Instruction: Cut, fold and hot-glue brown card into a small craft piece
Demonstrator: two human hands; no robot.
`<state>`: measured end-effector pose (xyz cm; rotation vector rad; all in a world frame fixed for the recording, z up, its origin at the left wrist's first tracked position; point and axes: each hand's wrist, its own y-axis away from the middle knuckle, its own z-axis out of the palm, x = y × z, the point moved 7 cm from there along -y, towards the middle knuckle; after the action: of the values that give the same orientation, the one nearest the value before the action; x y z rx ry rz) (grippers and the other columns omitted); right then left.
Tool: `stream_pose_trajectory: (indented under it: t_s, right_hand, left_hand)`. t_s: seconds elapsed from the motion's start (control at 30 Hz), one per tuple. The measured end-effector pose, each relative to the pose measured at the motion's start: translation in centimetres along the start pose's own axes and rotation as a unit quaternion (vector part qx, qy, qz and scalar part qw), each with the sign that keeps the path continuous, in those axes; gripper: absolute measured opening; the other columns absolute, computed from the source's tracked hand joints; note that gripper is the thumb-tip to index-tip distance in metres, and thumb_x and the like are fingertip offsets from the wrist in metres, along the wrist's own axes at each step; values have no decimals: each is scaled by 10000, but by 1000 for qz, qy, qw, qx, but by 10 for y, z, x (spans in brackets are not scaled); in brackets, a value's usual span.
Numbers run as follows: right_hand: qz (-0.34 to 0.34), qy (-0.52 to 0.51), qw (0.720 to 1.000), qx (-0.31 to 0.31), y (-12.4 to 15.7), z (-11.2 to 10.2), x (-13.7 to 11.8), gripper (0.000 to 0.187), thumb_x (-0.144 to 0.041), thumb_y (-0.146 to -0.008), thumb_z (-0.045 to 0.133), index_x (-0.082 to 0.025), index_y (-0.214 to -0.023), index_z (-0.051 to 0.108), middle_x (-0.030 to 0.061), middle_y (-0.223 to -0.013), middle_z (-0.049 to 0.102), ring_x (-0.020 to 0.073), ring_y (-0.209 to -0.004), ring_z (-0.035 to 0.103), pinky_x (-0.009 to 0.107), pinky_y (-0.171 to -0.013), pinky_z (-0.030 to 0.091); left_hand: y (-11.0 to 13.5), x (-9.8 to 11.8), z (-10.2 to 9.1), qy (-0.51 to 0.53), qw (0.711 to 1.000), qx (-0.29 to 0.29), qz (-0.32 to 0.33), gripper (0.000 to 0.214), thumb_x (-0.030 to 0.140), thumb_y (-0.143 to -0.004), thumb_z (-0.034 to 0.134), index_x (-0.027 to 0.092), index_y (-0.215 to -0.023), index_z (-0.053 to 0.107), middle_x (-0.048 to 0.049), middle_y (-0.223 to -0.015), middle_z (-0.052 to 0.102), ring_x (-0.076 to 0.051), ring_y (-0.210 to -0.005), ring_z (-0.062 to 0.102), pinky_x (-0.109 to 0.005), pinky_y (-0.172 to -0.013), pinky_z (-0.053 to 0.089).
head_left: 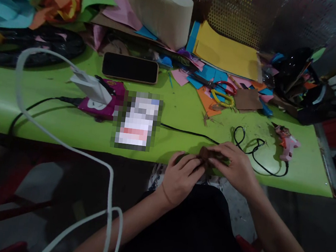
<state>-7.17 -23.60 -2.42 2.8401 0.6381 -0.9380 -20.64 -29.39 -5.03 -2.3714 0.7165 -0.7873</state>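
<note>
Both hands meet at the front edge of the green table [178, 141]. A small brown piece [204, 152], perhaps folded paper, sits between them; its exact kind is hard to make out. My left hand [181, 178] is closed with its fingertips on the left side of this piece. My right hand [236, 167] pinches it from the right between thumb and fingers. Right of my right hand lies a pink glue gun [288, 147], its black cord [241, 147] looping toward the hands.
A purple power strip [96, 109] holds a white charger [91, 88] with a white cable [62, 139]. A blurred-out phone [138, 122] and a dark phone [130, 68] lie nearby. Scissors [212, 83], yellow paper sheets [226, 51], a paper roll [176, 18] and coloured scraps fill the back.
</note>
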Motion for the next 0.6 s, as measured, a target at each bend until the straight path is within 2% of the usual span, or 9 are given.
stream_pose_trajectory:
  t_s: [0.6]
  right_hand:
    - [4,46,999,19,0,5,-5,236,-188,-892,606,-244,-1112,671,70,-978,665,227,-932,636,376,-815,528]
  left_hand:
    - [0,1,0,-10,1000,-10,5,222,166,-915,573,245,-1076,704,-19,-978,736,-154,-1002,635,-361,-1002,388]
